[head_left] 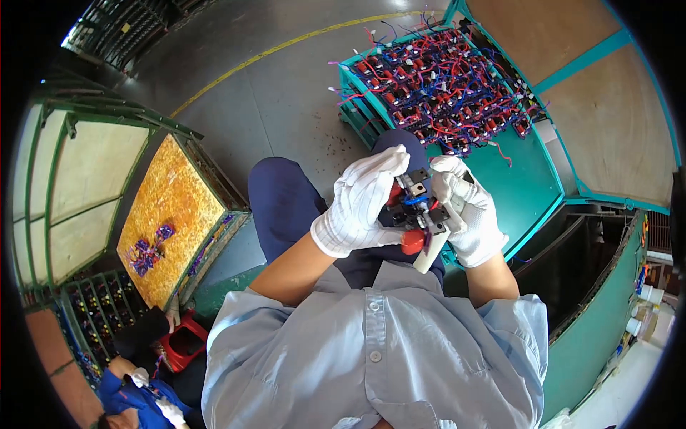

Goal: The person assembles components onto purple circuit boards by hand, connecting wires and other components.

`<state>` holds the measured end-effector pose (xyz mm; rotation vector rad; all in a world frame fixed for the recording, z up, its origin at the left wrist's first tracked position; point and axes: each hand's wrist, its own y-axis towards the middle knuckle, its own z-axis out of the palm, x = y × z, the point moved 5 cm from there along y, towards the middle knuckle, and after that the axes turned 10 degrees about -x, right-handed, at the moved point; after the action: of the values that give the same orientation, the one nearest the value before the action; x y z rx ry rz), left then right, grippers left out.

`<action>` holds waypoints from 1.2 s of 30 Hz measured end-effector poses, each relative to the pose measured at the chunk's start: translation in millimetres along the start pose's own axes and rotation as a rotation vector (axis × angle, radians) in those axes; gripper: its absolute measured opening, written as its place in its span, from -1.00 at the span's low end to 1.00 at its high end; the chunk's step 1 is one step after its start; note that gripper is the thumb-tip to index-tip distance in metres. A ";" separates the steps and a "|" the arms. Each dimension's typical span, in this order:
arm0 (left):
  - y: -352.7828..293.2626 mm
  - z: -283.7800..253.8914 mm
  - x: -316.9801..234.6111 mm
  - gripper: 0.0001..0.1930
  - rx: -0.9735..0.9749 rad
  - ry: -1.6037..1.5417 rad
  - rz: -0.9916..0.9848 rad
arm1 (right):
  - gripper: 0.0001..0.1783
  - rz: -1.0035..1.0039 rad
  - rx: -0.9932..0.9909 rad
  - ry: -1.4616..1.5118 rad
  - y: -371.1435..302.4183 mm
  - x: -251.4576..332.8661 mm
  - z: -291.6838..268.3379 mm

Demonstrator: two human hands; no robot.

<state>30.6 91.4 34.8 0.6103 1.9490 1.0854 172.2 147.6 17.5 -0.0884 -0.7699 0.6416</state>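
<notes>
In front of my lap, my left hand [361, 204] in a white glove is closed around a small electrical assembly [416, 204]. It has black blocks, metal terminals, red round parts and short blue and purple wires. My right hand [470, 214], gloved too, closes on the assembly's right side. Below its fingers a pale, flat, strip-like piece [430, 252] juts down; I cannot tell whether it belongs to the assembly or is a separate tool. Both palms and the assembly's underside are hidden.
Ahead to the right, a teal table [518, 182] carries a pile of wired assemblies [450, 82]. On the left stands a yellow-brown board-topped cart [175, 207] with purple-wired parts [150, 250]. A co-worker [143, 400] sits at lower left near a red stool [184, 343]. A green-walled bin [593, 322] is right.
</notes>
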 end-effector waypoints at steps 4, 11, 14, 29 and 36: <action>3.5 -15.8 -21.2 -0.02 -0.064 0.005 -0.079 | -0.75 0.078 0.070 0.141 -1.7 -11.9 11.4; 21.1 -23.5 -33.1 -0.07 -0.163 0.076 -0.110 | -0.69 0.209 0.031 0.258 -2.3 -29.8 13.6; 27.2 -19.7 -24.2 -0.02 -0.077 0.035 -0.194 | -0.65 0.114 -0.026 0.247 -3.6 -28.6 12.7; -13.2 -32.6 19.8 -0.62 0.075 0.007 -0.365 | -0.68 -0.840 0.565 -1.508 -13.2 3.7 49.4; 40.9 -13.9 -8.2 -0.45 0.412 -0.151 -0.135 | -0.79 -0.559 0.860 -1.151 -21.8 -3.3 58.2</action>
<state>24.8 100.1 77.5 0.7436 2.0593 0.5387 142.4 119.2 64.1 1.3439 -1.4599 0.3925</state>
